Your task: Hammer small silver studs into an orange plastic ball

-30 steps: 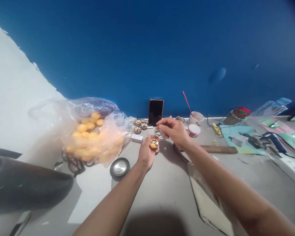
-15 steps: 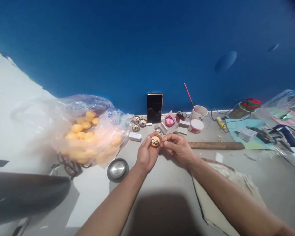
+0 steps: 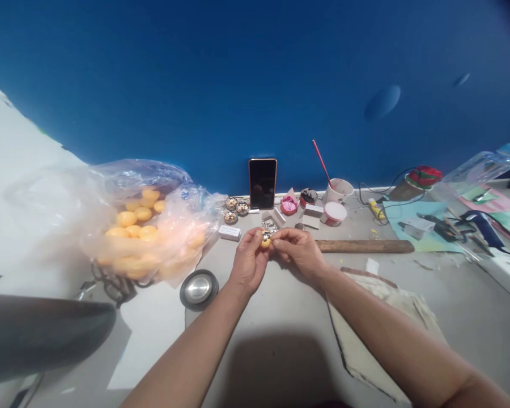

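Note:
A small yellow ball [image 3: 266,242] with dark and shiny pieces on its surface is gripped between the thumb and fingers of my left hand [image 3: 250,258]. My right hand [image 3: 298,247] is closed in a pinch, its fingertips against the ball's right side. Whatever those fingertips may hold is too small to make out. Just beyond the hands lie shiny pieces in a small container [image 3: 270,225], partly hidden. Several finished-looking balls covered in dark and light pieces [image 3: 231,216] sit together to the left of an upright phone [image 3: 262,183].
A clear plastic bag [image 3: 153,232] of yellow balls lies on the left, with a round metal-centred lid [image 3: 199,289] nearby. Behind my right hand are a wooden rod [image 3: 365,246], a paper cup [image 3: 339,190] and a lidded tub [image 3: 335,212]. A cloth [image 3: 378,317] lies under my right forearm.
The ball has turned in my left hand, showing fewer of its pieces. My right fingertips have come in against it. The whole view has shifted slightly.

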Available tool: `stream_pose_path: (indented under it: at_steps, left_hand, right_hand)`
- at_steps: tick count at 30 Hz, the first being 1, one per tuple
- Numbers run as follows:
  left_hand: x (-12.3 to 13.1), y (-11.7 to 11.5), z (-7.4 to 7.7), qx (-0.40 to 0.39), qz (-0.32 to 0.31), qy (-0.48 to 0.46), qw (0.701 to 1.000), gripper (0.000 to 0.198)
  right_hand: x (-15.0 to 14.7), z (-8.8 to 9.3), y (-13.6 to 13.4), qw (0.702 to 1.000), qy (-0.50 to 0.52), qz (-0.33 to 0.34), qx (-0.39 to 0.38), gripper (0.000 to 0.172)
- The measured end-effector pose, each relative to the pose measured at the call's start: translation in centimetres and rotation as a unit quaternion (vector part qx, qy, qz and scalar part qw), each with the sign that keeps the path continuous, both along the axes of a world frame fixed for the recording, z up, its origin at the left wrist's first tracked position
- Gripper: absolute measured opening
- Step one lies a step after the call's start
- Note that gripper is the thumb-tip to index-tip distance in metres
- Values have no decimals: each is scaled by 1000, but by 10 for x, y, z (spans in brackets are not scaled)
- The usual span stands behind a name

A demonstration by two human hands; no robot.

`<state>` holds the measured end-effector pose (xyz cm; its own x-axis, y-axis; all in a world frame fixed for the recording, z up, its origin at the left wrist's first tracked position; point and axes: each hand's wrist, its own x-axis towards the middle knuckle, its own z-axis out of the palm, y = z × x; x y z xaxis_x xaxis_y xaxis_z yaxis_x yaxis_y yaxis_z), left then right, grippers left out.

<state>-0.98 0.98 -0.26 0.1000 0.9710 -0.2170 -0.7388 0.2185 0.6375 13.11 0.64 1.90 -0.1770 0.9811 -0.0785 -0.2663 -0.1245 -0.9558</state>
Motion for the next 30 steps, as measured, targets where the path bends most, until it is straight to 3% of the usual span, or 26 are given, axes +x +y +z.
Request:
stream_pose_path:
  at_steps: [8, 14, 30]
  left_hand:
    - [-1, 2, 0, -9, 4, -1, 1000, 34]
    - [-3, 3, 1, -17, -22, -61, 998, 25]
    - [-3, -5, 4, -10, -76, -19, 997, 52]
  right_hand:
    - [-1, 1, 0, 1000, -3, -10, -3, 28]
    - [2, -2, 3, 998, 46, -20, -23, 32]
    - [5, -2, 7, 996, 84, -4, -25, 32]
